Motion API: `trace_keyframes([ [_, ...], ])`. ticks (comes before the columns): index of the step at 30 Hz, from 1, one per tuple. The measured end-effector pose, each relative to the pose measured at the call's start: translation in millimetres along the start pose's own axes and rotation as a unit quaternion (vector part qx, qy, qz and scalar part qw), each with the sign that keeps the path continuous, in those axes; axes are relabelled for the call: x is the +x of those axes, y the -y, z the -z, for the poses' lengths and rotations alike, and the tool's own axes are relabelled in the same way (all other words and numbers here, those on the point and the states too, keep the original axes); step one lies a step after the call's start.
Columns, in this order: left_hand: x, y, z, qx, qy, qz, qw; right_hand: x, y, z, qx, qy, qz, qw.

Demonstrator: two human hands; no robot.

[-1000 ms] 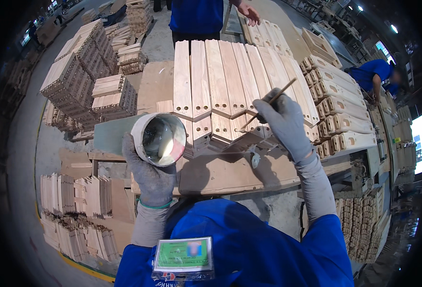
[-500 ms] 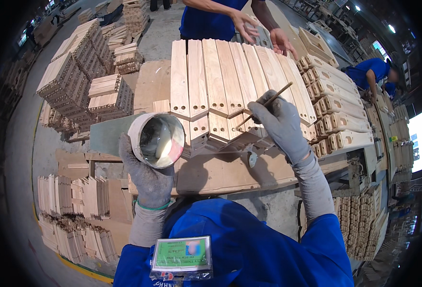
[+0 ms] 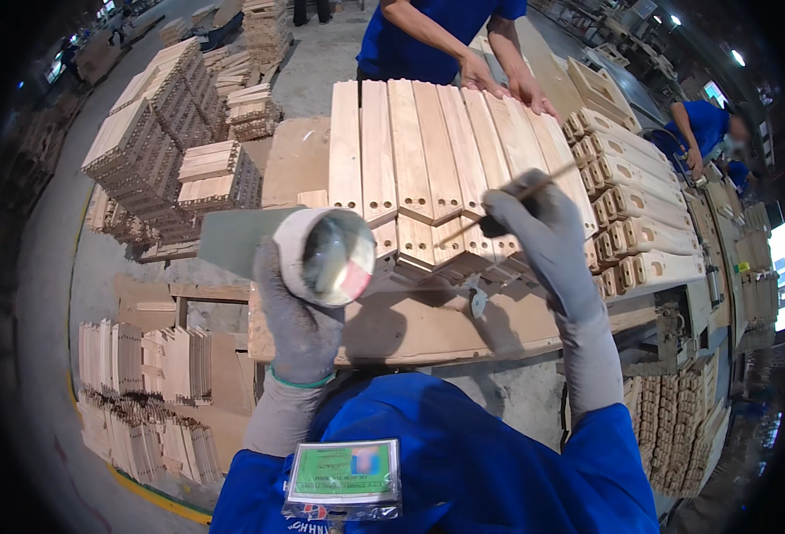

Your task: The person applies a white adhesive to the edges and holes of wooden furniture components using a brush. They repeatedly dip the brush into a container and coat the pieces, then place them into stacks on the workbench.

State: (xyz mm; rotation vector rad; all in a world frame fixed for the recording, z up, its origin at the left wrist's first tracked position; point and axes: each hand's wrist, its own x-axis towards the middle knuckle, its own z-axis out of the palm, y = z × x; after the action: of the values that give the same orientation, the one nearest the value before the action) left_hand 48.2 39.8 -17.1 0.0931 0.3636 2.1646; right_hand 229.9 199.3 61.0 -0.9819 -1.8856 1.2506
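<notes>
My left hand (image 3: 302,334), in a grey glove, is closed around a white tub (image 3: 296,254) tipped so its mouth faces right. Whitish paste coats the inside of the tub. Between the fingers of my gloved right hand (image 3: 553,240) runs a thin brown stick (image 3: 465,231), slanting down to the left. Its lower tip is by the drilled end of a pale wooden piece (image 3: 416,242) in the lower row; whether it enters a hole I cannot tell. Above that row, long wooden slats (image 3: 417,151) lie side by side, their ends with paired holes facing me.
Across the stack, a co-worker's hands (image 3: 508,89) rest at the slats' far ends. Shaped wooden parts with oval slots (image 3: 646,222) are piled at the right. The workbench edge (image 3: 446,343) runs in front of me. More wood stacks (image 3: 157,116) stand on the left.
The tub in my left hand has shifted right and turned its mouth further rightward. My right hand, with the stick, has moved slightly right. The co-worker's hands have come down onto the slats.
</notes>
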Motion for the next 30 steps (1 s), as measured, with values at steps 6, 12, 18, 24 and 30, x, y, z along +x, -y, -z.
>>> trace_keyframes([
  [6,-7,26,-10,0.228,0.107,-0.054,0.966,-58,11,-25,0.197,0.019,0.126,0.972],
  [12,-3,32,-22,0.12,0.089,-0.057,0.987,-103,9,-24,0.105,0.147,0.179,0.967],
  [18,1,27,-18,-0.136,0.223,0.042,0.965,-114,-11,-16,0.164,0.1,0.217,0.957],
  [24,-5,30,-32,0.088,0.137,-0.015,0.986,-117,-6,-20,0.131,0.113,0.157,0.972],
  [30,1,27,-12,0.078,0.043,-0.035,0.995,-65,-1,-4,0.193,-0.147,0.019,0.97],
])
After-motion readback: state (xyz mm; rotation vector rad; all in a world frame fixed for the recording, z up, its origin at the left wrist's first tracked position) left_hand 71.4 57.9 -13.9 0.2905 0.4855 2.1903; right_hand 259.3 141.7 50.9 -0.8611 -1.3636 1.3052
